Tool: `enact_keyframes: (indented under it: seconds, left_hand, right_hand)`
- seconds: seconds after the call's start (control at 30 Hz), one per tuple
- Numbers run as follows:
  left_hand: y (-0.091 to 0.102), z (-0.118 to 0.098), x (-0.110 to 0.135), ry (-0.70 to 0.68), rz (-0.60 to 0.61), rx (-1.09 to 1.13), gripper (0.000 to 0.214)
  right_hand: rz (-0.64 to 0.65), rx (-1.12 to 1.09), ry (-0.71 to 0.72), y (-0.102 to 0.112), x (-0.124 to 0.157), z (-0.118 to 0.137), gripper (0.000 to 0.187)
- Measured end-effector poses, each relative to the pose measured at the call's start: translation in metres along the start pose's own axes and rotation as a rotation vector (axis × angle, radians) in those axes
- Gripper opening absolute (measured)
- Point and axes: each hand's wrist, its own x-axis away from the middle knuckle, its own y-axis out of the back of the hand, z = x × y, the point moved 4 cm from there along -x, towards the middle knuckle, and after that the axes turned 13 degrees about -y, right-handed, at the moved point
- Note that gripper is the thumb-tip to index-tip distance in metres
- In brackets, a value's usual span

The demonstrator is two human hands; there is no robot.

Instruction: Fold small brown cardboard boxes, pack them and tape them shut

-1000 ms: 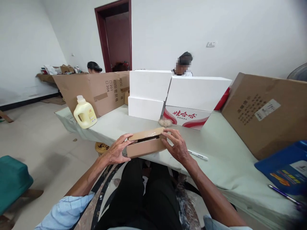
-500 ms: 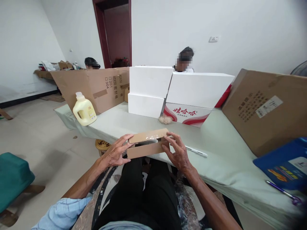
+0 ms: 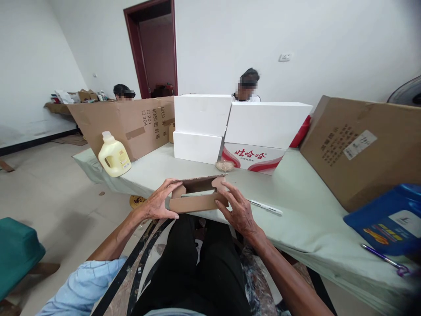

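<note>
A small brown cardboard box [image 3: 196, 202] sits at the near edge of the pale green table [image 3: 296, 193], held between both my hands. My left hand [image 3: 160, 202] grips its left end, fingers curled over the top corner. My right hand [image 3: 235, 206] grips the right end, thumb on the side flap. The lid stands raised at the back, so the inside shows dark. A white pen [image 3: 265, 206] lies on the table just right of my right hand.
A yellow jug [image 3: 113, 155] stands at the table's left. White foam boxes [image 3: 202, 127], a red-and-white carton [image 3: 251, 157] and large brown cartons [image 3: 365, 149] line the back and right. A blue packet [image 3: 388, 219] and a purple pen [image 3: 383, 260] lie at right. Two people sit behind the boxes.
The box lid, which lay nearly closed over the box, now stands lifted at the back. Both hands have stayed on the box ends.
</note>
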Motion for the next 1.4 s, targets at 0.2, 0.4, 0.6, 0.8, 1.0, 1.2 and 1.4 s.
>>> enact_keyframes:
  seconds: [0.2, 0.4, 0.6, 0.8, 1.0, 1.2, 1.4]
  left_hand:
    - [0.011, 0.016, -0.034, 0.034, 0.191, 0.043, 0.107]
    - [0.011, 0.021, -0.070, -0.013, 0.478, -0.003, 0.102]
    - [0.023, 0.016, -0.075, -0.100, 0.550, 0.142, 0.099]
    - [0.034, 0.012, -0.067, -0.075, 0.389, 0.114, 0.085]
    - [0.032, 0.018, -0.047, 0.026, 0.215, 0.258, 0.087]
    - [0.026, 0.026, -0.043, 0.040, 0.247, 0.342, 0.090]
    - [0.029, 0.035, -0.039, 0.101, -0.019, 0.451, 0.083]
  right_hand:
    - [0.507, 0.173, -0.029, -0.008, -0.033, 0.004, 0.044]
    - [0.920, 0.363, -0.141, -0.004, -0.075, 0.017, 0.025]
    - [0.905, 0.352, -0.171, -0.002, -0.072, 0.012, 0.026]
    - [0.829, 0.270, -0.148, -0.004, -0.075, 0.006, 0.019]
    - [0.693, 0.139, -0.116, 0.001, -0.083, 0.005, 0.022]
    - [0.705, 0.012, -0.269, 0.002, -0.092, -0.010, 0.036]
    - [0.643, -0.067, -0.323, 0.004, -0.091, -0.021, 0.033]
